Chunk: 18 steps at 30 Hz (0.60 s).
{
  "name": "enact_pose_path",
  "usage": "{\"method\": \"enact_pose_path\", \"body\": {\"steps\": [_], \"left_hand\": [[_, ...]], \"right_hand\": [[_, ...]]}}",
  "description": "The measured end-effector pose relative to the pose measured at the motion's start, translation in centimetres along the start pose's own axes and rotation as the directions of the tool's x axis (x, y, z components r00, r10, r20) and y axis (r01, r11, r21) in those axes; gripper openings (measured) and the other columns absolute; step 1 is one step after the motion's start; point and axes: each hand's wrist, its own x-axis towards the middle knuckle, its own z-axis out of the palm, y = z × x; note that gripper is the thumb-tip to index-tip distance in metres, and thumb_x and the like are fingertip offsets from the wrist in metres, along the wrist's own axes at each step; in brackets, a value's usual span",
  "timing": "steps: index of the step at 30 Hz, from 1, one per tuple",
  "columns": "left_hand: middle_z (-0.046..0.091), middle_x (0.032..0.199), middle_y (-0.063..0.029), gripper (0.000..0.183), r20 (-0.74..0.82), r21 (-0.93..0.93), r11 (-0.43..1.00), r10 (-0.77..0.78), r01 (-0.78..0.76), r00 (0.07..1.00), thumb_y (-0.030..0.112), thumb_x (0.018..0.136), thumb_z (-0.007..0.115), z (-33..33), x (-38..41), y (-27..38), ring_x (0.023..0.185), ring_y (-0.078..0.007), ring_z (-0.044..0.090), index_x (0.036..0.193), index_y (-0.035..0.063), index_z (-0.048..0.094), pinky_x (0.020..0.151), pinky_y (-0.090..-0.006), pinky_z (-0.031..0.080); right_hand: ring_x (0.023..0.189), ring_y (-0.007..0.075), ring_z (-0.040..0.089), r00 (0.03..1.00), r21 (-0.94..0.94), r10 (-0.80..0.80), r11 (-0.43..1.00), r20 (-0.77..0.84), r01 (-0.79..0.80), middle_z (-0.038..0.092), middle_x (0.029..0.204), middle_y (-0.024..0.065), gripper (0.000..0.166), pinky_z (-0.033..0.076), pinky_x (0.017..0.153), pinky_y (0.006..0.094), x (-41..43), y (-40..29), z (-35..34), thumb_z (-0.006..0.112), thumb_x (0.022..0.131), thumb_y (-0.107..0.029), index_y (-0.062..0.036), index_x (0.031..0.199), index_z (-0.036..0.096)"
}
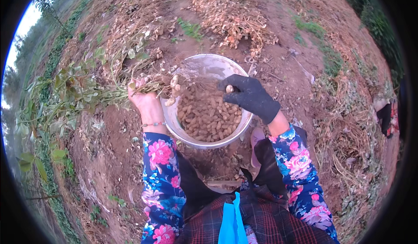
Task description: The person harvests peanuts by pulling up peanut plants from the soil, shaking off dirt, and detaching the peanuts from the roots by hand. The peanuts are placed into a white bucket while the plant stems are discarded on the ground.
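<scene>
A white basin stands on the soil before me, holding many peanuts in their shells. My left hand, bare with a beaded bracelet at the wrist, is closed around the stems of a peanut plant at the basin's left rim. Its leafy end points left, and its roots with several pods reach over the basin. My right hand, in a dark glove, is above the basin's right side with one peanut between thumb and fingers.
Rows of dried, pulled plants lie beyond the basin, with more plant litter at the right. Green weeds grow between them. My pink shoe is just below the basin's right side. Dark and red cloth shows at the far right edge.
</scene>
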Motion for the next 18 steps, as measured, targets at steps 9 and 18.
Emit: {"method": "enact_pose_path", "body": {"steps": [9, 18], "left_hand": [[0.041, 0.052, 0.0009, 0.017, -0.080, -0.136, 0.980, -0.159, 0.147, 0.984, 0.024, 0.084, 0.047, 4.8, -4.8, -2.1, 0.051, -0.0142, 0.043, 0.074, 0.0117, 0.050, 0.058, -0.0315, 0.041], [0.039, 0.050, 0.0010, 0.015, 0.268, -0.078, 0.987, -0.116, 0.141, 0.956, 0.021, 0.084, 0.048, 3.0, -4.2, -1.9, 0.051, -0.0129, 0.042, 0.072, 0.0120, 0.048, 0.053, -0.0258, 0.038]], "right_hand": [[0.087, 0.0160, 0.056, 0.951, 0.685, 0.283, 0.668, 0.127, -0.290, 0.058, 0.097, 0.0036, 0.037, 0.047, 0.074, 0.0317, 1.1, -1.1, 8.5, 0.063, 0.082, -0.031, -0.0028, 0.105, 0.056], [0.094, 0.0093, 0.052, 0.888, 0.946, 0.459, 0.299, -0.030, -0.123, 0.055, 0.102, -0.0029, 0.026, 0.046, 0.079, 0.0275, 2.1, 0.2, 10.6, 0.051, 0.090, -0.030, -0.0122, 0.108, 0.053]]}}
